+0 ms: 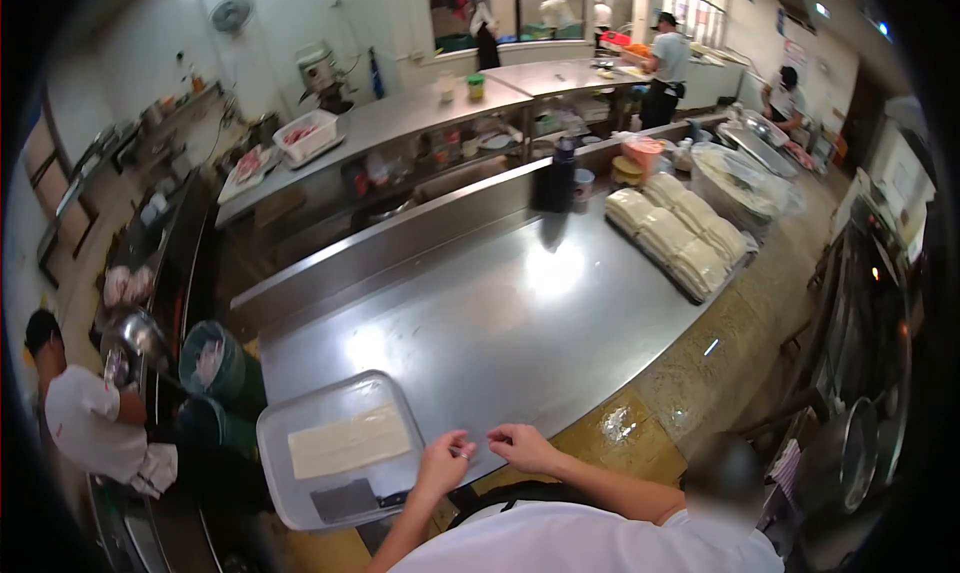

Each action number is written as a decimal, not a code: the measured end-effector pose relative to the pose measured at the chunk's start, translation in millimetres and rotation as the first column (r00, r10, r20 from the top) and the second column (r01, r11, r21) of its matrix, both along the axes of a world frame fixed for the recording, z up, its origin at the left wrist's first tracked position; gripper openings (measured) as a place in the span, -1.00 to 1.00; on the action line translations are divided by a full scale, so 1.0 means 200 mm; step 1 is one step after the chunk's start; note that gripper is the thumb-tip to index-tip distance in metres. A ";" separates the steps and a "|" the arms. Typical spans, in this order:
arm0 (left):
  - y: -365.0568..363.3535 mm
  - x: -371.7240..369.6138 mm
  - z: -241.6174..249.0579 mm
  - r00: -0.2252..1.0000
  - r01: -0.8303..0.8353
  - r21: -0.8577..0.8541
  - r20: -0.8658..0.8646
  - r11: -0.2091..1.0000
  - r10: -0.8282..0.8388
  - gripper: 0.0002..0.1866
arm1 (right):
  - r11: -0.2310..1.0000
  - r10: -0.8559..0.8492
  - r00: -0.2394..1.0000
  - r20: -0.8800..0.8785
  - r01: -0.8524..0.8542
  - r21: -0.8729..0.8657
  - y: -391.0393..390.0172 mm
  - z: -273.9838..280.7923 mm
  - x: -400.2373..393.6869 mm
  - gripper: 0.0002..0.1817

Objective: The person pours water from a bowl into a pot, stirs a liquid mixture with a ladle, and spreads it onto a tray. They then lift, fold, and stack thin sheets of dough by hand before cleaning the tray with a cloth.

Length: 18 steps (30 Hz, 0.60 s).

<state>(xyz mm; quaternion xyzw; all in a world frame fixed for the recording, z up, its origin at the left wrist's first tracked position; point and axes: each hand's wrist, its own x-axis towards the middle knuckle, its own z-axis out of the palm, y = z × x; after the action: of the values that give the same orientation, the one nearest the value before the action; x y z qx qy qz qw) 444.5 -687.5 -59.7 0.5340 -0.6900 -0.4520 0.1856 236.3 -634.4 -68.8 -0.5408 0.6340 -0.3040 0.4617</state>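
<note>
My left hand is just right of a pale plastic tray, above the front edge of the steel table. Its fingers are curled in. Close beside it, my right hand faces it with bent fingers and a small gap between the two hands. Whether anything small is pinched in the fingers cannot be made out. Inside the tray lies a flat, pale rectangular sheet that looks like dough. In front of it rests a cleaver, its dark handle pointing toward my left wrist.
Stacked pale folded slabs in plastic stand at the table's far right, near a dark bottle and a large plastic-lined tub. Green bins and a person are at left. Two other people work at the back.
</note>
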 end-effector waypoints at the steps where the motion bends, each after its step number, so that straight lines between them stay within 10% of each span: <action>1: 0.06 -0.12 0.05 0.999 0.048 0.031 -0.009 0.998 -0.047 -0.58 | 0.999 -0.037 0.999 0.039 0.037 -0.007 0.08 -0.03 -0.08 -0.58; 8: 0.37 -0.75 -0.02 0.945 0.319 0.127 0.040 0.939 -0.326 -0.58 | 0.961 -0.275 0.960 0.052 0.276 -0.011 0.59 -0.06 -0.70 -0.60; 18: 0.73 -1.69 0.11 0.675 0.721 -0.198 -0.013 0.664 -0.738 -0.61 | 0.728 -0.665 0.729 0.160 0.681 -0.077 1.28 0.03 -1.24 -0.66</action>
<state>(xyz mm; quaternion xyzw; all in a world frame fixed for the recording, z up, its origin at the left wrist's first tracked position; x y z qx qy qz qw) 107.5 -541.1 -37.9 0.1729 -0.8738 -0.4495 0.0670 -12.6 -377.9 -62.4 -0.2834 0.7366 -0.5236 0.3210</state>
